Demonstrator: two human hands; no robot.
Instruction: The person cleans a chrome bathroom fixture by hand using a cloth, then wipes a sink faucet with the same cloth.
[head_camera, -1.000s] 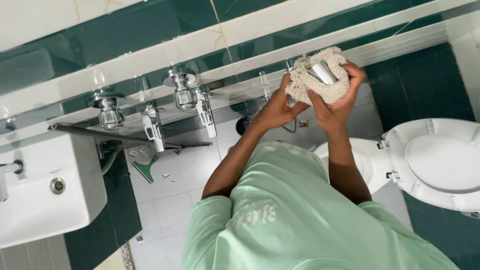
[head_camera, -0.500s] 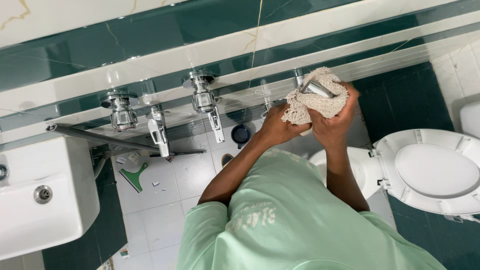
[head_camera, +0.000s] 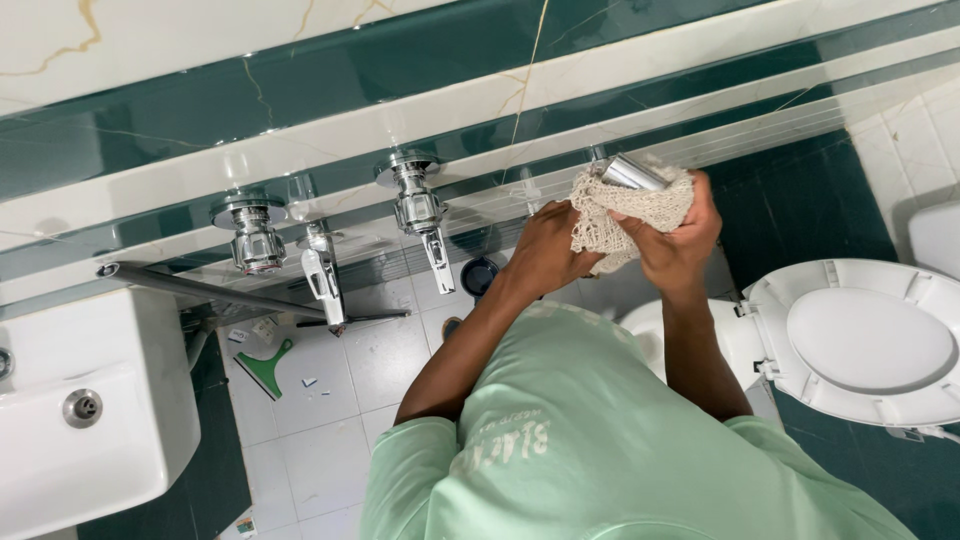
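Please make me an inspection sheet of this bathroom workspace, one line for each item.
Surface: wall of green and white tiles, glossy.
Job's things: beige net cloth wrapped around a chrome fitting on the wall.
Clutter: green scraper and small scraps on the white floor tiles.
Grippers: left hand and right hand both grip the cloth.
Cables: nothing seen.
Surroundings: chrome valves with lever taps, white basin at the left, white toilet at the right.
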